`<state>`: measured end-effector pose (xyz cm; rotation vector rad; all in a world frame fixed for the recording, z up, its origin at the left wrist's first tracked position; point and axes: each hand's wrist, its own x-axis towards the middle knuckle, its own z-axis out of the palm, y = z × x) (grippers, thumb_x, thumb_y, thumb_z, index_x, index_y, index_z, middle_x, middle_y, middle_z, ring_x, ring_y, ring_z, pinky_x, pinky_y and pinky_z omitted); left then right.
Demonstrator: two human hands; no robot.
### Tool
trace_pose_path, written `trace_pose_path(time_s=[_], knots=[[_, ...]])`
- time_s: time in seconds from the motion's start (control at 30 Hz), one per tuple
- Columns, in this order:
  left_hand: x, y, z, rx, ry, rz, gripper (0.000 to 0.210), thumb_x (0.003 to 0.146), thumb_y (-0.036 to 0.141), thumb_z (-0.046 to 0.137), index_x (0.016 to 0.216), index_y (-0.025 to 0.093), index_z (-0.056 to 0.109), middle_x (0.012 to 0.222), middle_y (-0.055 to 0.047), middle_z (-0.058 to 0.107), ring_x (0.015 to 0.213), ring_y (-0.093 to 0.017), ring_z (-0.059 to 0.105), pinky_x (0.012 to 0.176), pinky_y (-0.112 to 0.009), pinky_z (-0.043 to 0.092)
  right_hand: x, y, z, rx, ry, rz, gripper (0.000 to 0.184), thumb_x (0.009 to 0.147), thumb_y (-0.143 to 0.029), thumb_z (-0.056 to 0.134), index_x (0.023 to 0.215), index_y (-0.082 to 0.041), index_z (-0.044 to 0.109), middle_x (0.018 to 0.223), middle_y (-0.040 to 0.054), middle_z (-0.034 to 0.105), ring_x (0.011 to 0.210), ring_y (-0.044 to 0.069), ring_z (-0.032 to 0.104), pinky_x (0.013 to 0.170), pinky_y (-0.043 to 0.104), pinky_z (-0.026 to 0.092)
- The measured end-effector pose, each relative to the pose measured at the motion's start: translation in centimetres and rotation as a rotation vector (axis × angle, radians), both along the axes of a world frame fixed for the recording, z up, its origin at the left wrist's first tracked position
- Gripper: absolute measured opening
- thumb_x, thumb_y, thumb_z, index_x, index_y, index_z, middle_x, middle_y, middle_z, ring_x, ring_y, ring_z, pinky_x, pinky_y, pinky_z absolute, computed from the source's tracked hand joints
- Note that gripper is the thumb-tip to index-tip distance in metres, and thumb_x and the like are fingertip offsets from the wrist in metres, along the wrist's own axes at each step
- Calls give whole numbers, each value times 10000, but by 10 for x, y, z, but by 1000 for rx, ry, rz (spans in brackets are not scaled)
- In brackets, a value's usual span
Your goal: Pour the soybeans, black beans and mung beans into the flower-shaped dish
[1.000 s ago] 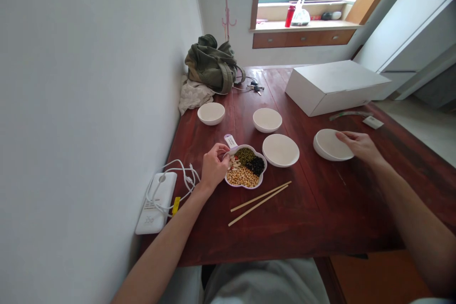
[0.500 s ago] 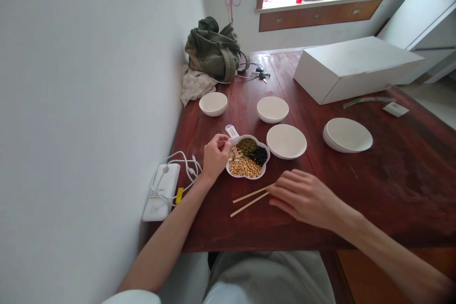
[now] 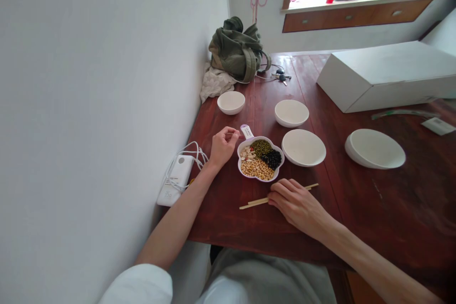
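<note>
Beside the left edge of a flower-shaped dish (image 3: 242,169), my left hand (image 3: 223,147) is raised with thumb and fingertips pinched. Whether anything sits in that pinch cannot be made out. The dish has a short labelled handle and holds yellow soybeans (image 3: 257,169), dark green beans (image 3: 261,147), black beans (image 3: 271,159) and pale flat seeds (image 3: 247,153) in separate patches. In front of it, my right hand (image 3: 294,203) is closed over a pair of wooden chopsticks (image 3: 254,203) lying nearly flat and close together at the table's near side. Its fingers hide their middle.
Several white bowls stand around: one (image 3: 231,103) at the back left, one (image 3: 291,113) behind, one (image 3: 304,148) right of the dish, another (image 3: 375,148) farther right. A power bank (image 3: 176,180) with cables lies by the wall. Behind are a green bag (image 3: 235,52), keys (image 3: 282,77) and a white box (image 3: 392,73).
The view has swung left. The chopstick tips, spread before, now lie close together, with the far ends showing past my right hand. My left hand has drawn back from the dish's rim.
</note>
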<state>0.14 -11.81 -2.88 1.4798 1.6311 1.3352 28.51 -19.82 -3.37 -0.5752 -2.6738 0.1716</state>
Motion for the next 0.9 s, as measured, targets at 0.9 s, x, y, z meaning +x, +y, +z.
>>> trace_pose_path(time_s=[0.9], knots=[[38,-18,-8,-16,-156,-28,275,976,306,557,1224,189,574,1348,-121,663,1204,-223,684,1109,-419,521,113,5,71,167,341,-438,72,1007,-152,675,950,-191,655,770,-15,692,653,104,644,641,241,455]])
